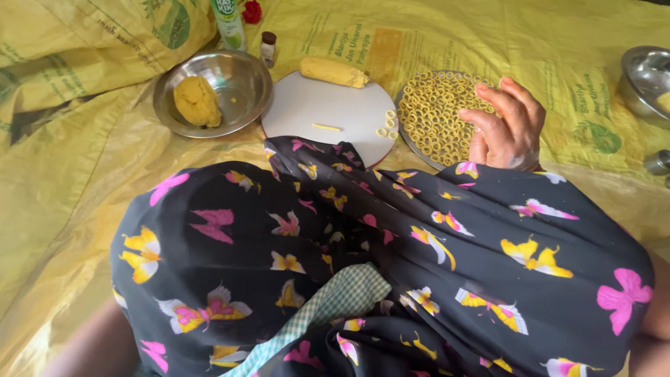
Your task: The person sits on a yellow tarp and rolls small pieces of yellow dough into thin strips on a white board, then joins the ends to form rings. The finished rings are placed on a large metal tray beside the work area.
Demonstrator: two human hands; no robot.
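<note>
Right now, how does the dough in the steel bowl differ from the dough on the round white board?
The yellow dough lump is a rough mound inside the round steel bowl; the yellow dough roll is a smooth log lying at the round white board's far edge. The lump is bulkier. Both look like the same yellow dough, untouched by any hand.

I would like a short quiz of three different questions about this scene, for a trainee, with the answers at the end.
1. True or false: the right hand rests at the edge of the round tray of dough rings.
2. What lies in the steel bowl to the left of the white round board?
A. a lump of yellow dough
B. dough rings
C. water
3. Fill in: on the far edge of the board lies a ______ of yellow dough.

Key
1. True; its fingers lie over the rings.
2. A, the dough lump.
3. Roll. A thin dough strip and a few rings also lie on the board.
</note>
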